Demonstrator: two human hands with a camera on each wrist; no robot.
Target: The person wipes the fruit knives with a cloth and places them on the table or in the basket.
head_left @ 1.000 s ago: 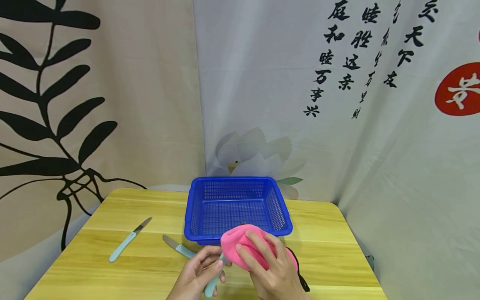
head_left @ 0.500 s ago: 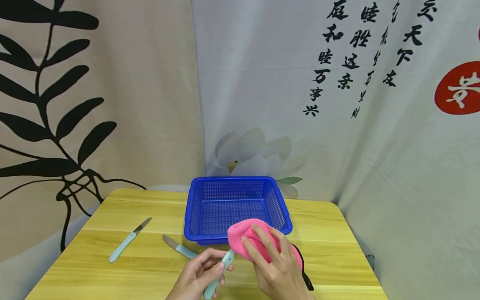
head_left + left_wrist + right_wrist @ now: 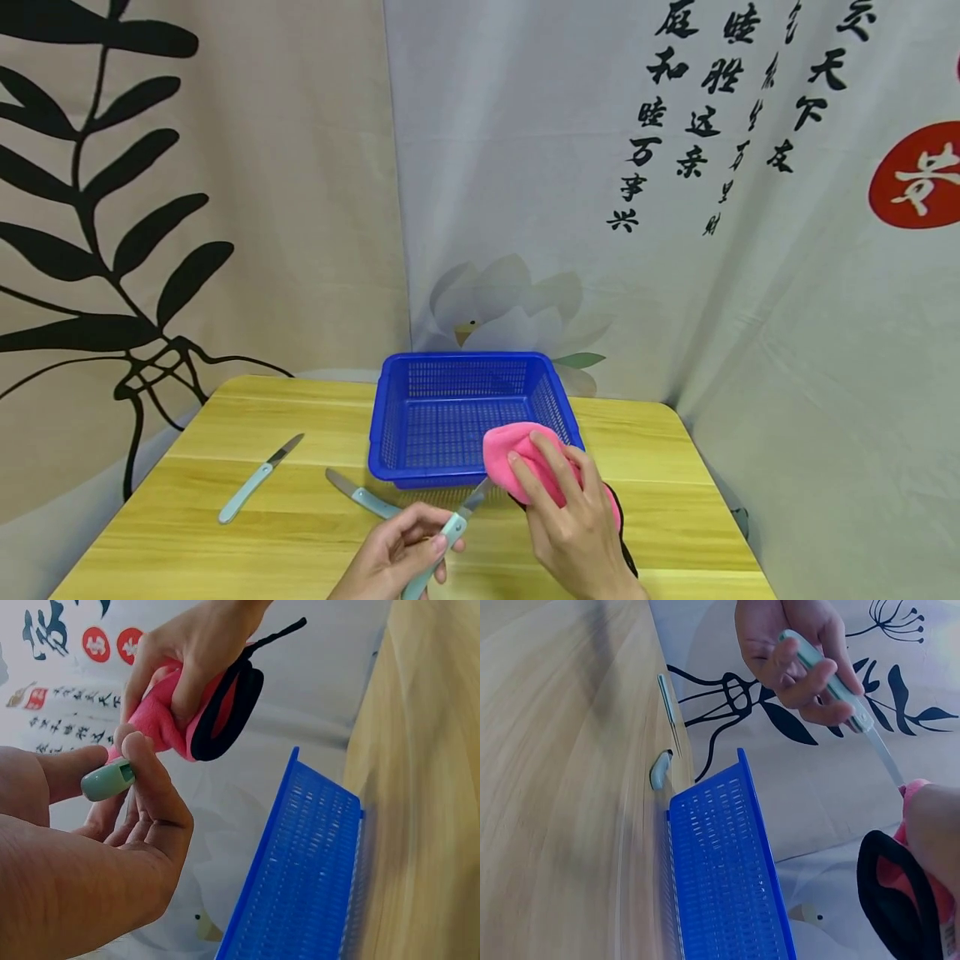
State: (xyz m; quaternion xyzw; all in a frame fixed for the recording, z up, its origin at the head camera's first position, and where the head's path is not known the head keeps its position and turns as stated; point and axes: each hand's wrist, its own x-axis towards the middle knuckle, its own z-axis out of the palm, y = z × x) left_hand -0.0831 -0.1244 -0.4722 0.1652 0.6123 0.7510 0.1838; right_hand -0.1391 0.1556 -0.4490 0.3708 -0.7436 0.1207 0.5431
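Note:
My left hand (image 3: 393, 552) grips the pale blue-green handle of a folding knife (image 3: 454, 527), its blade unfolded and pointing up and right. A pink cloth (image 3: 510, 442) with black edging and a black loop is bunched in my right hand (image 3: 573, 529), fingers curled over it. The cloth is at the blade's tip, and most of the blade shows between the two hands. In the right wrist view the knife (image 3: 838, 686) runs from the left hand (image 3: 802, 664) to the cloth (image 3: 915, 787). The left wrist view shows only the handle's butt end (image 3: 109, 780).
Two similar knives, blades out, lie on the wooden table (image 3: 187, 558): one knife (image 3: 246, 494) at the left, another knife (image 3: 367, 500) just left of the hands. A blue plastic basket (image 3: 380, 417) stands behind the hands, near the back edge.
My right hand has moved right and away with the pink cloth, sliding it along the blade towards the tip. More blade is uncovered. The left hand has stayed nearly still.

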